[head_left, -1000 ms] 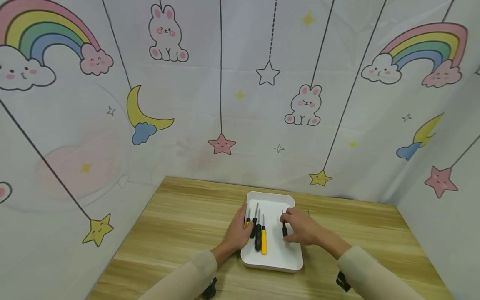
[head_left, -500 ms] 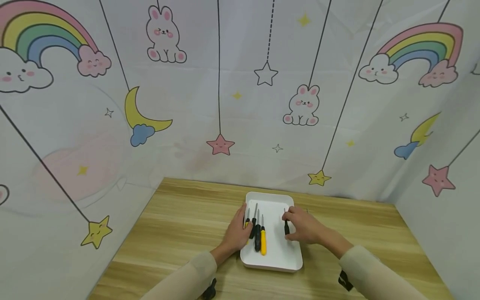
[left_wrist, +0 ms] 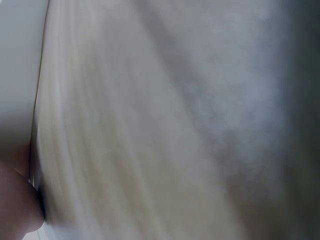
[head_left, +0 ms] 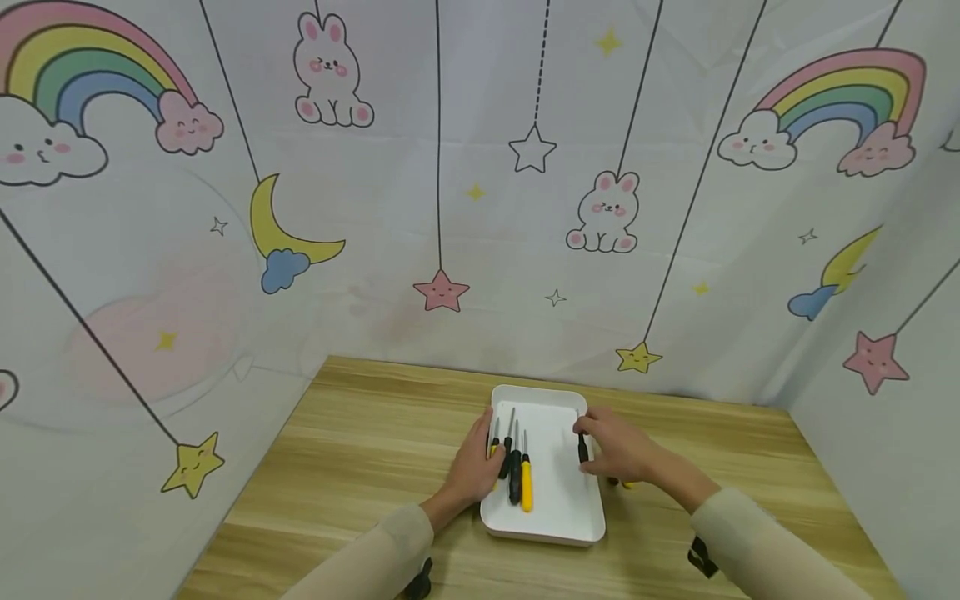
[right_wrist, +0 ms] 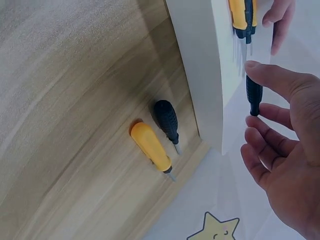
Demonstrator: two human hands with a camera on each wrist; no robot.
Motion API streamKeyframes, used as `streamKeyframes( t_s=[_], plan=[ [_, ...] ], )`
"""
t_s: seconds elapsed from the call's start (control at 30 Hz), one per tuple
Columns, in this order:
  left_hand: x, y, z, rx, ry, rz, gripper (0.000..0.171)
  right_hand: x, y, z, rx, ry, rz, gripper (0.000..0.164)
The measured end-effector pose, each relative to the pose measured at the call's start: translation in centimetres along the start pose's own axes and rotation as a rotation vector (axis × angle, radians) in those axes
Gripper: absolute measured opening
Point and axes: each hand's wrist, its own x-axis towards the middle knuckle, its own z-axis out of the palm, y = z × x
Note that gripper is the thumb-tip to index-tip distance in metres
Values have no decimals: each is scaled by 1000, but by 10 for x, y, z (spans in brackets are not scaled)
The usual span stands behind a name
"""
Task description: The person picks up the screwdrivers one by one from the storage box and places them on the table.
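My right hand [head_left: 622, 448] pinches a small black-handled screwdriver [right_wrist: 254, 94] between thumb and fingertips, over the right rim of a white tray [head_left: 562, 515]. The screwdriver's shaft points away from me in the head view. At the tray's left side, my left hand [head_left: 472, 462] grips the wall, thumb over the rim and fingers along the outside. Inside the tray, on its left half, lie several screwdrivers, among them a yellow one [head_left: 527, 487] and a black one [head_left: 515, 479]. The left hand partly covers the leftmost of them.
Right of the tray, a yellow-handled screwdriver [right_wrist: 151, 148] and another black-handled screwdriver [right_wrist: 166, 120] lie side by side on the wooden table [head_left: 360, 442]. A printed cloth [head_left: 375, 208] with rainbows and stars stands behind the table and along its sides.
My right hand has shifted rightward with the black screwdriver, from inside the tray to its right rim. Handles on the table now show beneath that wrist. My left hand stays put.
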Motion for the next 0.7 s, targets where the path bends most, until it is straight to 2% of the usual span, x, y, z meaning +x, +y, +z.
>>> streamKeyframes(
  t_s=[0.33, 0.7],
  plan=[
    [1, 0, 0, 6, 3, 4, 70, -7, 10, -5, -11, 50, -84, 49],
    [0, -1, 1, 8, 2, 2, 70, -12, 14, -4, -38, 71, -123, 49]
  ],
)
